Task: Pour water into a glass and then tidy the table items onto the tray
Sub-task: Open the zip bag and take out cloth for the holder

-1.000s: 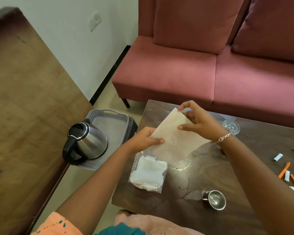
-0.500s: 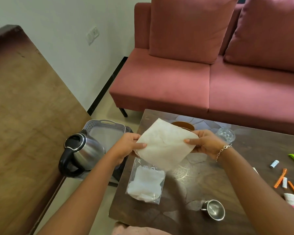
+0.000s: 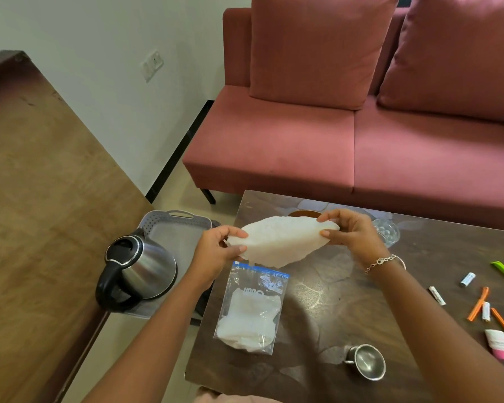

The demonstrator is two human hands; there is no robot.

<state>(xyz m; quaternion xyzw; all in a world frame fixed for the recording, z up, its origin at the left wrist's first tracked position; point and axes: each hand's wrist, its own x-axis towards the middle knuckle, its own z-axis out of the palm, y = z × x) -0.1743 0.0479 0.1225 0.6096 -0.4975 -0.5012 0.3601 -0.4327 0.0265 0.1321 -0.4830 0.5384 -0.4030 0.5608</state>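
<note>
A: Holding what, those hands?
B: The left hand (image 3: 218,251) and right hand (image 3: 352,237) each pinch one end of a white crinkled paper napkin (image 3: 280,239), fingers curled round it, mid-frame above the dark brown wooden desk (image 3: 434,245).
A: And the tray?
B: The grey plastic tray (image 3: 172,237) sits left of centre, bearing a steel kettle with black handle (image 3: 137,269). A clear glass (image 3: 387,232) stands just right of the right hand.

One wide-angle head cam, worn by person, looked fwd & down from table (image 3: 346,286) near side, close in; table filled lower-rt frame, sofa (image 3: 274,146) beyond table, kettle (image 3: 146,269) just left of table.
</note>
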